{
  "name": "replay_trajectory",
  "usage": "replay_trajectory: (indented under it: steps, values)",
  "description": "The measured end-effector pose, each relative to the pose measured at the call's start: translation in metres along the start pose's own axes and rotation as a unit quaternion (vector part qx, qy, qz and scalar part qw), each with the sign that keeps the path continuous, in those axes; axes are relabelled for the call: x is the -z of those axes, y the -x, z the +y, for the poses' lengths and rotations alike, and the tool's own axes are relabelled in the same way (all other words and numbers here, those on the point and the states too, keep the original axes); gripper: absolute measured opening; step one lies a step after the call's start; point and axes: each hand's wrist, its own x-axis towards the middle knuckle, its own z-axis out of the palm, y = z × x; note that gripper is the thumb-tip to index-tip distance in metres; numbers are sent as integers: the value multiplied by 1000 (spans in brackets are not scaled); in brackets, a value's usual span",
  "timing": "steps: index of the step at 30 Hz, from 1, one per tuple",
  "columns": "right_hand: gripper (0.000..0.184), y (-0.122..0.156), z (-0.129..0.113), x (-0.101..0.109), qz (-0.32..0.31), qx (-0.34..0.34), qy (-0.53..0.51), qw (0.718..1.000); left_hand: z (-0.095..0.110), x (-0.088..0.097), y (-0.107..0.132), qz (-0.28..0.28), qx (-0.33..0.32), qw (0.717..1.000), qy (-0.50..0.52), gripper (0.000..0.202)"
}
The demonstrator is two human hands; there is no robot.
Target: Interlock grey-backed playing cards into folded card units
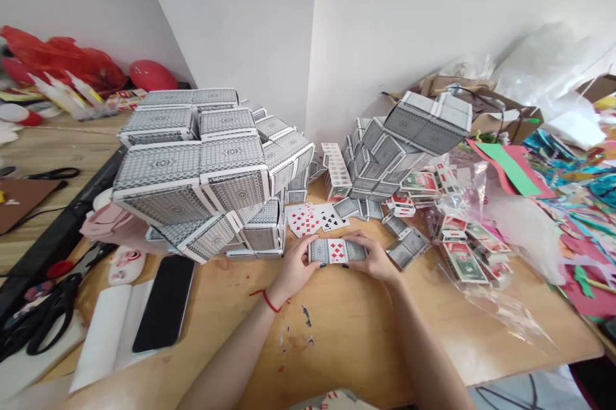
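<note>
My left hand (294, 264) and my right hand (374, 258) grip the two ends of a small block of folded playing cards (337, 251). Its ends show grey patterned backs, and a red diamond face shows in the middle. Thumbs lie along the near edge; the other fingers are partly hidden behind. Just beyond lie loose face-up playing cards (308, 220), diamonds and clubs. To the left rises a big stack of boxes built from folded cards (231, 156). A second stack of folded-card boxes (385, 150) stands at the right. Small grey folded-card pieces (408, 247) lie beside my right hand.
A black phone (166, 303), a white paper roll (102, 333) and black-handled scissors (52, 320) lie at the left. Card packs (462, 262) and clear plastic wrap (500, 310) are on the right. Some cards (332, 401) show at the bottom edge.
</note>
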Motion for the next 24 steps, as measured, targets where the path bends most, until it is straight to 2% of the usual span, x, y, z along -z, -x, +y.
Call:
replay_trajectory:
  steps: [7,15,24]
  values:
    - [53,7,-3,1,-29,15,0,999,9,3,8,-9,-5,999,-47,56]
    - [53,8,0,-1,-30,19,-7,999,14,0,10,-16,30,999,16,53]
    - [52,10,-6,-6,-40,15,16,999,17,-1,11,-8,25,999,-40,51]
